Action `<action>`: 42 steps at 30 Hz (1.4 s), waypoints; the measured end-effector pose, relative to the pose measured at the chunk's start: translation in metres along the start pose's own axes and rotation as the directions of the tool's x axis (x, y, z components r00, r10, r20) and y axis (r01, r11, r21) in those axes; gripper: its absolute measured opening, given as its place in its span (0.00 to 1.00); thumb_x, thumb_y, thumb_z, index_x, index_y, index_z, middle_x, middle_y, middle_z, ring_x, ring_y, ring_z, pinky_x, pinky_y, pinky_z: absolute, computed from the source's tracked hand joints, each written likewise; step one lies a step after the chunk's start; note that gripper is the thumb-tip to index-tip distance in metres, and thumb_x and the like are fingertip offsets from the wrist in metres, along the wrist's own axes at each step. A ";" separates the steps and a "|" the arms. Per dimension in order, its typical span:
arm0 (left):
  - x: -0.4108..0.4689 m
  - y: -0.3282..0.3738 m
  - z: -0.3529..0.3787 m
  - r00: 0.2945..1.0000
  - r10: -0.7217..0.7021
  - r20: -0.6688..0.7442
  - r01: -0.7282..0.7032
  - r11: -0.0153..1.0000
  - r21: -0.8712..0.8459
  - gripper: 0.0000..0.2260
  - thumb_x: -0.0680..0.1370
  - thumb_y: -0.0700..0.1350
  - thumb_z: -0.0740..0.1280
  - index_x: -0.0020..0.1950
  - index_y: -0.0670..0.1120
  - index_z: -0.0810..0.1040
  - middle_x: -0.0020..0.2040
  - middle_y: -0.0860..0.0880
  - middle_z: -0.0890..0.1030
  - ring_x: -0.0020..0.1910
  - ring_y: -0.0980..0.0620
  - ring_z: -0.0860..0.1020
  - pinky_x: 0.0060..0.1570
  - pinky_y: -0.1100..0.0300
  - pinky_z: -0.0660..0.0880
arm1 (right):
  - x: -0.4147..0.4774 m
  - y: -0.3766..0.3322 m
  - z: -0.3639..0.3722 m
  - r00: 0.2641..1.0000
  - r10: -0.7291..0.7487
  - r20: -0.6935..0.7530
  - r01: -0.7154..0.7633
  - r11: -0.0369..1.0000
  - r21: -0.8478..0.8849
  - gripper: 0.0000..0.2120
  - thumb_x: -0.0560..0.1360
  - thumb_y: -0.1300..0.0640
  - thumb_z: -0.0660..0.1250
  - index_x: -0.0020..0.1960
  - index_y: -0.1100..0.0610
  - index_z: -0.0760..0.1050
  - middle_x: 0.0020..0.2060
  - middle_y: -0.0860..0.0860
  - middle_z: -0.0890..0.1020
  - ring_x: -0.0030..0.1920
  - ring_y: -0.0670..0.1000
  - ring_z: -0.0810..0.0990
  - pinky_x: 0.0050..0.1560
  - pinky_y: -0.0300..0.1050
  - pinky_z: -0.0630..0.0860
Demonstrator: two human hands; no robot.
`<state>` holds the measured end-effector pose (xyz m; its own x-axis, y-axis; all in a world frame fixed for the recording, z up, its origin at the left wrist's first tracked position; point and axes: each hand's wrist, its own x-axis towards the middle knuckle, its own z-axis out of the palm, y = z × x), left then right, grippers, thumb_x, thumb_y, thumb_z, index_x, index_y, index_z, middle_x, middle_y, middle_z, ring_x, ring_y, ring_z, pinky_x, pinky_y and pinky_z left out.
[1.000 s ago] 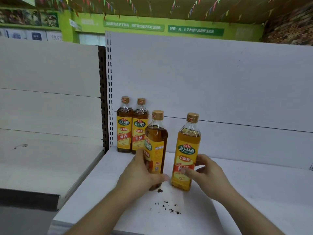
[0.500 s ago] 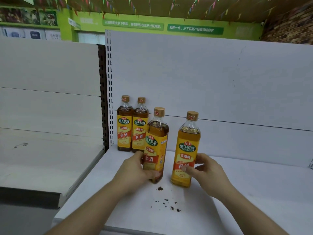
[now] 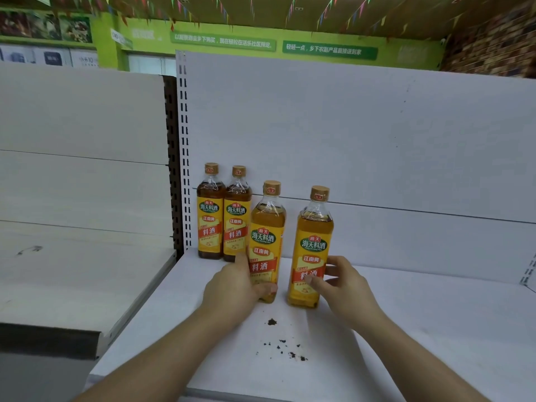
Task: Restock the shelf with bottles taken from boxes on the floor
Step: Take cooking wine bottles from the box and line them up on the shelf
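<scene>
Head view, white shelf (image 3: 420,329) filling the lower centre and right of the frame. Four cooking-wine bottles stood upright on it, yellow labels, gold caps.

Back pair: rear-left bottle (image 3: 211,216) and rear-right bottle (image 3: 237,219), touching side by side against the back panel (image 3: 348,134), just right of the slotted upright (image 3: 183,155).

Front pair sat nearer the camera with a clear gap between them. Left hand (image 3: 232,288) gripped the front-left bottle (image 3: 266,242) low on the body, fingers (image 3: 241,258) wrapped round its left side, thumb across the front near the base. That bottle overlapped the rear-right one in view; contact not resolvable.

Right hand (image 3: 345,288) held the front-right bottle (image 3: 313,248) at label height, thumb on the front, the others curled round its right side. Both bases looked seated on the shelf.

Dark crumbs (image 3: 285,346) were scattered on the shelf below the front pair, between the forearms. Neighbouring wood-tone shelf (image 3: 72,271) at left; green signs (image 3: 329,49) at top.
</scene>
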<state>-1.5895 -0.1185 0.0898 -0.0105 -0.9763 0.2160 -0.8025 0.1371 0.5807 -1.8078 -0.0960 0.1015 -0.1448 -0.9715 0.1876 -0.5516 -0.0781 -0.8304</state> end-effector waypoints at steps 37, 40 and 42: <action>0.047 -0.009 0.021 0.999 0.035 0.031 -0.038 0.996 0.077 0.16 0.84 0.55 0.61 0.69 0.49 0.71 0.62 0.49 0.81 0.59 0.47 0.80 0.57 0.51 0.79 | 0.047 0.001 0.036 1.000 0.018 -0.022 -0.022 0.986 -0.163 0.27 0.81 0.47 0.68 0.76 0.51 0.64 0.66 0.48 0.80 0.59 0.52 0.83 0.57 0.50 0.81; 0.056 -0.010 0.021 0.999 0.025 0.039 -0.028 0.997 0.071 0.14 0.86 0.55 0.57 0.66 0.49 0.73 0.60 0.49 0.81 0.57 0.47 0.80 0.56 0.50 0.79 | 0.055 0.000 0.039 0.999 0.020 -0.032 -0.026 0.977 -0.212 0.24 0.81 0.46 0.67 0.74 0.52 0.66 0.66 0.48 0.81 0.59 0.53 0.83 0.59 0.51 0.81; 0.061 -0.011 0.020 0.999 0.018 0.044 -0.021 0.998 0.063 0.14 0.86 0.55 0.56 0.65 0.49 0.73 0.60 0.49 0.81 0.58 0.48 0.79 0.57 0.51 0.79 | 0.059 0.000 0.042 0.999 0.024 -0.037 -0.032 0.971 -0.238 0.22 0.82 0.46 0.67 0.72 0.52 0.67 0.64 0.49 0.81 0.59 0.53 0.83 0.58 0.51 0.81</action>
<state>-1.5932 -0.1834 0.0805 -0.0517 -0.9801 0.1917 -0.8379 0.1470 0.5256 -1.7819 -0.1628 0.0908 -0.1882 -0.9642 0.1868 -0.7266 0.0087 -0.6870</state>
